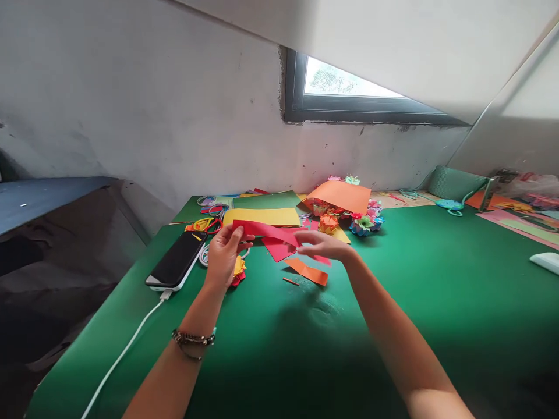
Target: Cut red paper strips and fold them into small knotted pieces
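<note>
A red paper strip (267, 231) is stretched in the air between my two hands, sagging slightly. My left hand (225, 250) pinches its left end, with the thumb on top. At the other end, my right hand (321, 243) has its fingers around the strip, and that end is partly hidden by them. Below the strip lie a red paper piece (277, 250) and a folded orange strip (307, 272), with a small orange stick (290, 281) in front. A yellow and red paper flower (238, 271) sits beside my left wrist, partly covered.
A black-and-white power bank (178, 259) with a white cable (126, 352) lies on the green table (437, 279) at left. Scissors (209, 224) and a yellow paper stack (262, 217) are behind my left hand. Paper flower balls (365, 223) stand under an orange sheet (340, 196).
</note>
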The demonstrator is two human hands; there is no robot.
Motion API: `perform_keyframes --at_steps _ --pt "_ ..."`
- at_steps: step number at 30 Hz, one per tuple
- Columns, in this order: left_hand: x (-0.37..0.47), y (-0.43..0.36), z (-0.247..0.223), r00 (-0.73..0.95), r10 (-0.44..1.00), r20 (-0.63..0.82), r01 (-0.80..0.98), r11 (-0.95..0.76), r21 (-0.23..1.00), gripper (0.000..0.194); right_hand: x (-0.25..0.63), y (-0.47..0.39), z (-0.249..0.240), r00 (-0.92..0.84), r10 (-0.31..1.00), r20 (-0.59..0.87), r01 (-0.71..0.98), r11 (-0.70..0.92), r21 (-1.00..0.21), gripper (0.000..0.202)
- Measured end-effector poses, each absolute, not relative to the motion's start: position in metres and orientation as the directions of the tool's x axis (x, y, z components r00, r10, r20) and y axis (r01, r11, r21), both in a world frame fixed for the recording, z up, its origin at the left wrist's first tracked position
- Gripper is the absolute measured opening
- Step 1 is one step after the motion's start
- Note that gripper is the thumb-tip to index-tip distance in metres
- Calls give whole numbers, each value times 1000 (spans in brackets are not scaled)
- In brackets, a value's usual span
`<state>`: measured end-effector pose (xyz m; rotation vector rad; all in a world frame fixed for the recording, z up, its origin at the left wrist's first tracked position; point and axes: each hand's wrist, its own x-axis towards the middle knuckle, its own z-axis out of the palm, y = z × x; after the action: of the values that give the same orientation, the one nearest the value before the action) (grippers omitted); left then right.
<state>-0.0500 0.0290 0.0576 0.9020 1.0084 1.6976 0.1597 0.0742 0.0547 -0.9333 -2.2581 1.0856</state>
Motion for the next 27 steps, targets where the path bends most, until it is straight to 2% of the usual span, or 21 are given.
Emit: perform_keyframes --at_steps 3,6,8,10,12,14,15,17,19,22,25,27 --pt "-60 29 61 -360 925 119 -348 -252 903 33 172 70 51 -718 695 -29 424 404 -810 20" --pt "-76 23 65 -442 884 156 -294 -306 906 31 178 73 49 -698 715 -43 414 353 -839 19" --pt "-86 13 67 -514 826 231 -195 -374 907 27 179 74 48 -696 718 -34 398 346 -850 23" --pt "-92 -1 69 -598 705 382 18 -465 885 28 173 72 45 -677 736 -5 387 350 -853 27" --pt "-91 -18 70 -609 449 654 399 -539 742 42 160 67 42 -639 767 54 388 382 -839 26" --pt "-80 -33 70 -421 152 894 765 -470 440 56 140 60 39 -668 736 110 377 462 -803 24" --pt "-71 -38 69 -246 88 965 861 -437 259 56 131 56 39 -693 708 133 347 490 -800 21" --pt "-50 -41 66 132 259 957 920 -390 -22 42 116 49 38 -741 649 170 252 505 -825 13" --pt "-29 -35 59 334 370 867 896 -410 -170 23 110 45 37 -730 653 202 189 477 -858 12" --pt "-9 -13 45 474 591 653 835 -538 -120 30 116 45 33 -691 692 209 155 424 -892 16" --pt "-4 8 32 428 776 463 872 -490 16 38 127 49 27 -670 718 189 139 371 -918 7" --pt "-7 15 25 377 830 412 885 -454 104 39 133 51 24 -645 749 151 100 280 -955 8"
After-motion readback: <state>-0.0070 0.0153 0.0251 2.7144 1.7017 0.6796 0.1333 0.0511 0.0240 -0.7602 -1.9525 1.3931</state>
